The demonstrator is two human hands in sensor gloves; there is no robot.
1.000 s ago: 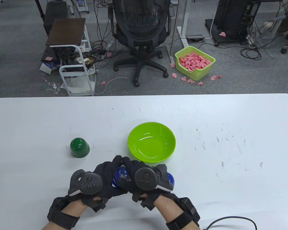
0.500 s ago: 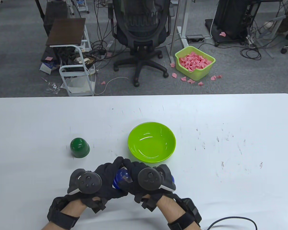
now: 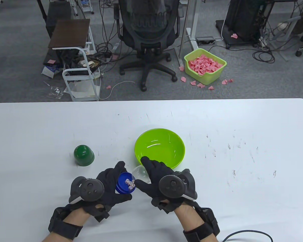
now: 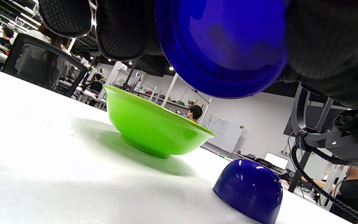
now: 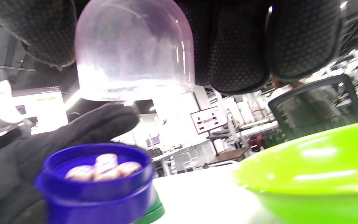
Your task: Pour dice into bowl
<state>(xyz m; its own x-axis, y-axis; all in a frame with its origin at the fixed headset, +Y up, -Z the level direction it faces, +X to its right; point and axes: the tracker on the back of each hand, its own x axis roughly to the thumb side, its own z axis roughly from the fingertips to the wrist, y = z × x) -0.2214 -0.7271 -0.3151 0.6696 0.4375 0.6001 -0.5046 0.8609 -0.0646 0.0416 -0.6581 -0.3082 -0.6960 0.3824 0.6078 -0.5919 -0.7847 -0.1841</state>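
My left hand [image 3: 104,187] grips the blue dice base [image 3: 125,186] off the table, white dice [image 3: 130,184] sitting inside it, just near of the green bowl [image 3: 159,148]. My right hand [image 3: 157,180] holds the clear dome lid [image 5: 134,53] in its fingers, raised just right of the base (mostly hidden from above). A blue dome [image 4: 249,189] rests on the table near the bowl, and a green dome cup [image 3: 83,155] stands off to the left.

clear dome [image 5: 134,49], blue base [image 5: 95,193], dice [image 5: 103,169]
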